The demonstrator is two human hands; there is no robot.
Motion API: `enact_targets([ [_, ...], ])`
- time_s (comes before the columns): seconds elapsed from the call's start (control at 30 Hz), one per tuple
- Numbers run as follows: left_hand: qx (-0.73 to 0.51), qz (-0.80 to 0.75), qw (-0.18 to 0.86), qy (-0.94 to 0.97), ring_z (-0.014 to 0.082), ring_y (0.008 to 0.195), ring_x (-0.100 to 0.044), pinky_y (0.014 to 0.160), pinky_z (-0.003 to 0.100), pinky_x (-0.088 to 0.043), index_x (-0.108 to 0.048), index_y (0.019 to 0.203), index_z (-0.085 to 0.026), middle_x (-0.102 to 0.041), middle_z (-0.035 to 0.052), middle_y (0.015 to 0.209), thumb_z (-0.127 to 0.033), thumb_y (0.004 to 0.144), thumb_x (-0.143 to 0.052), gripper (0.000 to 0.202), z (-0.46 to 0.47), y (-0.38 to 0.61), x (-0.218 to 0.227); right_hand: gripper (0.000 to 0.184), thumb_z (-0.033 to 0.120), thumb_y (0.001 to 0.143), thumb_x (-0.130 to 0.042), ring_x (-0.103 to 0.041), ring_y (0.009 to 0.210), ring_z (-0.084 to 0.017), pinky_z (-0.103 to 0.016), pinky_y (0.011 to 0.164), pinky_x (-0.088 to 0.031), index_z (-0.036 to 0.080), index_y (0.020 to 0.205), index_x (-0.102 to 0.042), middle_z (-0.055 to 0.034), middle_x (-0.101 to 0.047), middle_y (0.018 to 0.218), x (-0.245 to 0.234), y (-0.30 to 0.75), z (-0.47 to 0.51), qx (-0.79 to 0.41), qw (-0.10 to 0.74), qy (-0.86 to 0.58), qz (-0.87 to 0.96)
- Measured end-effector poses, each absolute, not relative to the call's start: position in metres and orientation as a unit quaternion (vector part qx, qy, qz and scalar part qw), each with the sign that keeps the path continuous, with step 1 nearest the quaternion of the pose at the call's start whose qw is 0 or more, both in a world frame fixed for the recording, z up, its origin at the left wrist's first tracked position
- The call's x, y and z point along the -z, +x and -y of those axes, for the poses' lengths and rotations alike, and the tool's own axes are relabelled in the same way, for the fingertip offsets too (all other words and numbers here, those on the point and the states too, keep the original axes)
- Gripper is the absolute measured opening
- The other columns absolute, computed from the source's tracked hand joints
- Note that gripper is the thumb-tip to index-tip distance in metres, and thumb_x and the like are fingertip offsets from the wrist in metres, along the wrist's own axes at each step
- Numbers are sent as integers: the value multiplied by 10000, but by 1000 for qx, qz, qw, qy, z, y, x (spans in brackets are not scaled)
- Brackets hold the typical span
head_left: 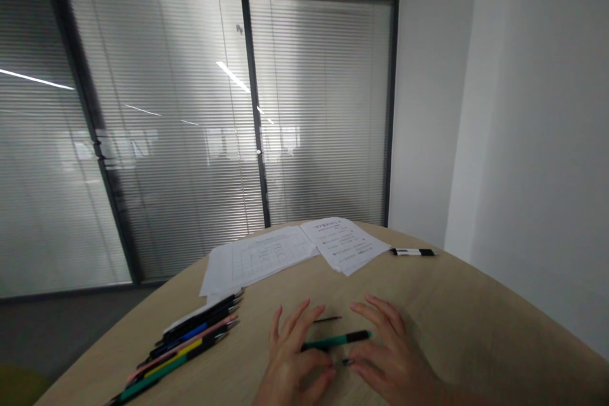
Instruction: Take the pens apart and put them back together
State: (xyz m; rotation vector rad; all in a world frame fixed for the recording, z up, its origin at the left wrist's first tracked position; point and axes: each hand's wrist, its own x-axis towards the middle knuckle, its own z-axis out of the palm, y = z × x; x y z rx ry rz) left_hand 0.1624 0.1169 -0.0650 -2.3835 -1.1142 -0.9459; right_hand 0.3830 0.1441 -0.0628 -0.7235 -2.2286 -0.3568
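Note:
My left hand [291, 355] and my right hand [387, 355] rest on the round wooden table [476, 323] near its front edge, fingers spread and pointing away from me. A green and black pen [340, 340] lies between them, its left end under the left hand's fingers. The thumb and forefinger tips of both hands meet around a tiny dark part [346, 362] just below the pen. A thin dark refill-like stick [328, 318] lies just beyond the fingertips.
A row of several pens [190, 339] in black, blue, pink, yellow and green lies to the left. Printed paper sheets [295, 250] lie further back. A black and white marker [413, 252] lies to their right. Glass walls with blinds stand behind.

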Motion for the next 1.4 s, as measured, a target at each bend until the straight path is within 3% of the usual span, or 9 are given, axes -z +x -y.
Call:
enact_targets([
  [0.13,314,429,203,-822,281,1229,-290,969,580,-170,-656,695,-271,-435,27,1292,-47,641,-599,238,-106,170,48,68,229,740,-578,-336,1167,-242,-407,921,-349,260,770,-631,-19,-450,1234,59,382,-144,179,413,-247,859],
  [0.4,305,381,226,-843,303,1234,-271,966,594,-126,-666,728,-303,-368,15,1344,-114,651,-622,208,-113,163,50,75,203,757,-537,-355,1129,-225,-377,901,-337,236,731,-599,-38,-475,1173,51,378,-139,183,463,-215,840],
  [0.53,306,374,226,-846,302,1246,-242,962,601,-118,-669,713,-308,-344,4,1359,-132,655,-628,189,-114,162,53,75,230,732,-566,-325,1153,-251,-400,907,-331,238,797,-604,-64,-429,1226,52,379,-139,188,420,-228,858],
  [0.77,301,369,229,-849,307,1247,-239,960,606,-94,-674,705,-315,-312,-2,1378,-144,653,-626,186,-114,164,54,97,281,768,-538,-308,1189,-251,-388,939,-316,270,828,-613,-11,-369,1316,57,382,-141,188,364,-243,879],
  [1.0,287,372,193,-861,353,1276,-133,911,683,-68,-683,684,-307,-145,-9,1436,-114,623,-632,208,-116,164,57,83,263,741,-569,-289,1209,-251,-409,931,-306,277,807,-618,-31,-355,1328,56,381,-140,186,355,-228,887],
  [1.17,296,376,155,-864,391,1274,-62,875,715,-101,-688,652,-289,-5,-34,1447,-103,621,-636,196,-116,165,57,121,306,760,-552,-199,1268,-281,-444,962,-257,309,855,-628,10,-265,1394,58,384,-141,170,326,-243,898],
  [1.4,289,388,150,-862,378,1277,-76,903,690,-85,-686,677,-269,-52,-28,1449,-94,638,-618,192,-115,165,57,103,311,763,-557,-201,1264,-255,-432,947,-251,329,845,-618,17,-249,1398,59,384,-141,204,346,-239,884],
])
